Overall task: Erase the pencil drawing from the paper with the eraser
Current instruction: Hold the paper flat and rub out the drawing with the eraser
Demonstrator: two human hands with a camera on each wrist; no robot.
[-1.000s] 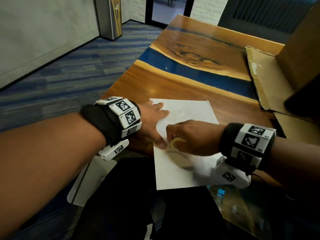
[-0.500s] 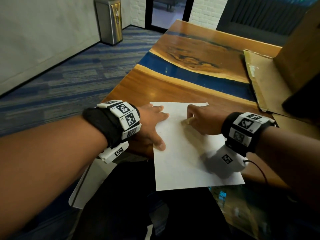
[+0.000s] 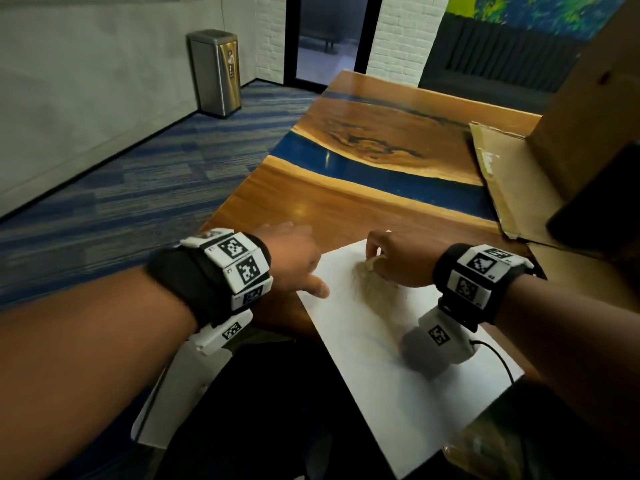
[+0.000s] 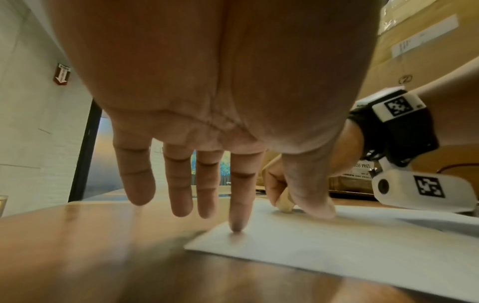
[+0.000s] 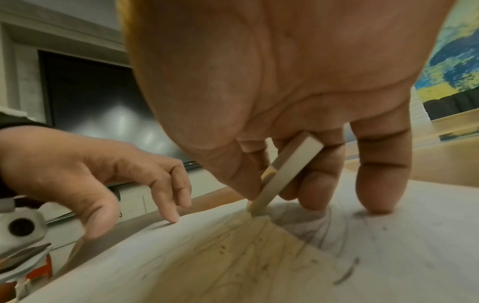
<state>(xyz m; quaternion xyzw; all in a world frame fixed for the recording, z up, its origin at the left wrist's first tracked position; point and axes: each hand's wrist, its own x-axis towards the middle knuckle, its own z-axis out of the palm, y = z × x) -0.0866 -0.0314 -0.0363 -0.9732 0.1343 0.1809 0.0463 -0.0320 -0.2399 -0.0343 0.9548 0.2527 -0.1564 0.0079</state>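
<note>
A white sheet of paper (image 3: 391, 348) lies on the wooden table (image 3: 311, 202), with faint pencil lines (image 5: 344, 272) on it. My right hand (image 3: 394, 261) pinches a flat beige eraser (image 5: 285, 172) between thumb and fingers, its lower edge on the paper near the far end. The eraser (image 4: 285, 203) also shows low in the left wrist view. My left hand (image 3: 298, 261) rests at the paper's left edge with fingers spread, the index fingertip (image 4: 237, 223) and the thumb pressing the sheet down. Eraser crumbs (image 5: 223, 249) dot the paper.
A large cardboard box (image 3: 585, 109) and its open flap (image 3: 502, 181) stand on the table at the right. A steel bin (image 3: 216, 72) stands on the carpet at the far left. A white chair edge (image 3: 169, 410) sits below the left arm.
The right hand with the eraser moved from the paper's near middle up to its far end and now rubs there. The left hand stayed at the paper's left edge. The head view tilted up.
</note>
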